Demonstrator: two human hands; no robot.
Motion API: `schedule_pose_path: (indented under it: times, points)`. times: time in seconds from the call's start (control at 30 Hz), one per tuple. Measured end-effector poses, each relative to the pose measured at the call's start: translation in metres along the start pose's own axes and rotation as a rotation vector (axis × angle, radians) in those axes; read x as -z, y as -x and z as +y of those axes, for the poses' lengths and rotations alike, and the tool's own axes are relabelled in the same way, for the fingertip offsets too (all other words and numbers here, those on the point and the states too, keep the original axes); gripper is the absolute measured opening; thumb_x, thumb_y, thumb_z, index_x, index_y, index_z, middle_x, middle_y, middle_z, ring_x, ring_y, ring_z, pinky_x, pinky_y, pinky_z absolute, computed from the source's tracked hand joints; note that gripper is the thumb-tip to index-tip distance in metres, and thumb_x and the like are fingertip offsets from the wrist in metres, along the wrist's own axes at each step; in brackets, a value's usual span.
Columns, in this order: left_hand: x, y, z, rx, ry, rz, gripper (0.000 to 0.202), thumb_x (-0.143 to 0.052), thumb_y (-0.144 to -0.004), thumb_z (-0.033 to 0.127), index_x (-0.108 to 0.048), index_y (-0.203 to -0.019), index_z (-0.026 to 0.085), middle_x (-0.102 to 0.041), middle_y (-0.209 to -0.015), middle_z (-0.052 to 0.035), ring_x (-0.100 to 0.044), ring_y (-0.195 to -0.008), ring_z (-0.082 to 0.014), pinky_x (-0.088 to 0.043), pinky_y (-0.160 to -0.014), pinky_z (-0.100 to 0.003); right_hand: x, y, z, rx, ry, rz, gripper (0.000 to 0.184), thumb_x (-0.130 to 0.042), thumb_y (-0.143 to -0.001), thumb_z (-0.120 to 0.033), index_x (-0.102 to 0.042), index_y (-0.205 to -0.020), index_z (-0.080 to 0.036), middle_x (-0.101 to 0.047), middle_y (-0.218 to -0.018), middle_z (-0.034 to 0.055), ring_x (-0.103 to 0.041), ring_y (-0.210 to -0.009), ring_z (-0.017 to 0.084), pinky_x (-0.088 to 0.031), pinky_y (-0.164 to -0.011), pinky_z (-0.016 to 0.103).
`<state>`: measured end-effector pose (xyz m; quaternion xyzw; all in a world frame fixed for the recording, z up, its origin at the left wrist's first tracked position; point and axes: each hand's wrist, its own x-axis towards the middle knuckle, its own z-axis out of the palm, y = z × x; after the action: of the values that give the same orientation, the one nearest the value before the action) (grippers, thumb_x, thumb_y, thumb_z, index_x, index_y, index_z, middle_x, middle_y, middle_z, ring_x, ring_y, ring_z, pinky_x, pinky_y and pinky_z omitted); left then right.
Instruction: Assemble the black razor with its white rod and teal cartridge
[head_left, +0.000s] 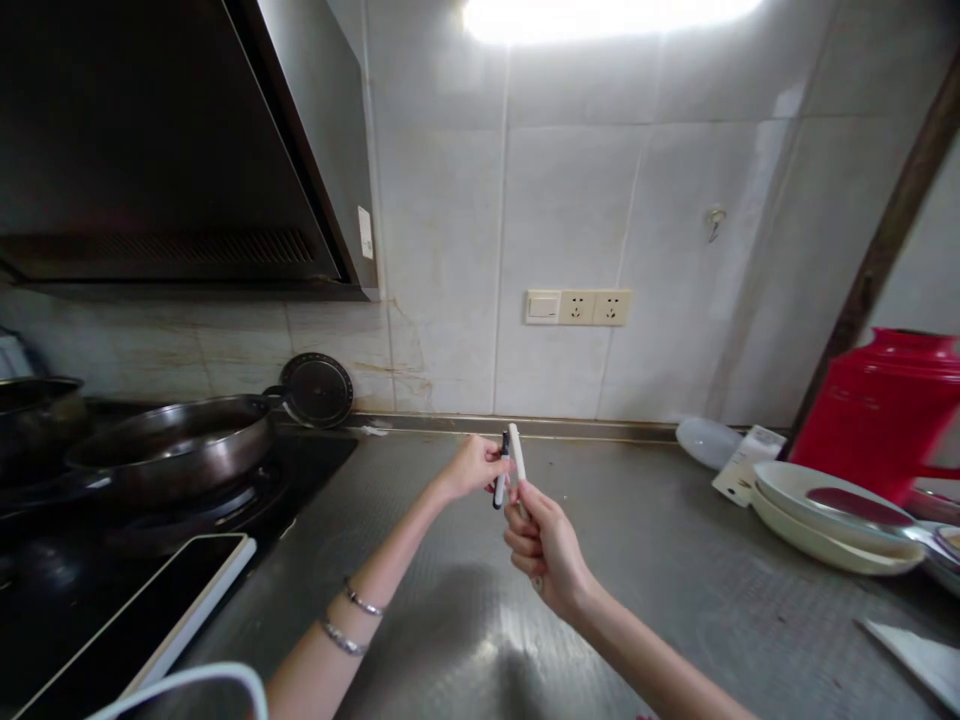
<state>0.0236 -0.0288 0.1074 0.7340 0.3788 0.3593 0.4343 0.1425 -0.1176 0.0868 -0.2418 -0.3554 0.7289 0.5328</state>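
Observation:
My left hand (pixel 472 466) is closed on a white marker pen (pixel 500 486) with black ends, held nearly upright. My right hand (pixel 551 550) grips a slim white pen-like stick (pixel 517 452), which leans a little to the left at its top. The two held things are side by side, very close together; I cannot tell whether they touch. Both hands are above the grey metal countertop (pixel 450 600), near its middle. The lower end of the white stick is hidden by the fingers of my right hand.
On the left, a steel pan (pixel 180 450) sits on the black stove (pixel 60 570) under a range hood (pixel 150 150). A white-edged device (pixel 142 630) lies in front. To the right are stacked dishes (pixel 832 545), a small box (pixel 750 465) and a red jug (pixel 881 410). Sockets (pixel 577 307) are on the wall.

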Motion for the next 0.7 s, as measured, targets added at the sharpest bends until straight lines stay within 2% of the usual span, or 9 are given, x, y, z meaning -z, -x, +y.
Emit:
schedule_pose_path:
  times: [0.23,0.4,0.53,0.7]
  points:
    - [-0.002,0.0,-0.001,-0.03,0.049,-0.034,0.02,-0.056,-0.072,0.027,-0.057,-0.063,0.01,-0.062,-0.053,-0.0014,-0.056,-0.046,-0.0093,-0.045,-0.044,-0.018,-0.007,0.004,-0.002,-0.001,-0.022,-0.001,0.038,-0.064,-0.07,-0.047,-0.037,-0.069,-0.021,-0.02,-0.047,-0.0125,-0.006,-0.037,0.001,-0.003,-0.03,0.013]
    - [-0.001,-0.002,-0.003,0.004,0.03,0.028,0.016,-0.057,-0.072,0.025,-0.057,-0.065,0.01,-0.06,-0.052,0.0006,-0.054,-0.042,-0.008,-0.046,-0.043,-0.019,-0.01,0.005,0.003,-0.008,-0.028,0.014,0.038,-0.064,-0.068,-0.048,-0.037,-0.069,-0.021,-0.02,-0.046,-0.0128,-0.006,-0.036,0.001,-0.002,-0.03,0.013]
    - [-0.001,0.0,0.0,-0.034,0.025,-0.019,0.017,-0.055,-0.073,0.024,-0.057,-0.063,0.01,-0.059,-0.051,0.0001,-0.055,-0.044,-0.0086,-0.044,-0.043,-0.018,-0.012,0.003,0.002,0.032,-0.016,0.02,0.037,-0.064,-0.069,-0.046,-0.036,-0.068,-0.021,-0.021,-0.046,-0.0126,-0.007,-0.036,0.001,-0.003,-0.03,0.013]
    - [0.004,-0.001,0.001,-0.043,-0.038,0.041,0.016,-0.055,-0.072,0.024,-0.059,-0.066,0.01,-0.061,-0.054,-0.0006,-0.055,-0.046,-0.0092,-0.043,-0.043,-0.018,-0.015,0.002,0.006,0.021,-0.02,0.023,0.039,-0.063,-0.069,-0.05,-0.036,-0.068,-0.022,-0.021,-0.045,-0.0127,-0.007,-0.036,0.001,-0.003,-0.03,0.013]
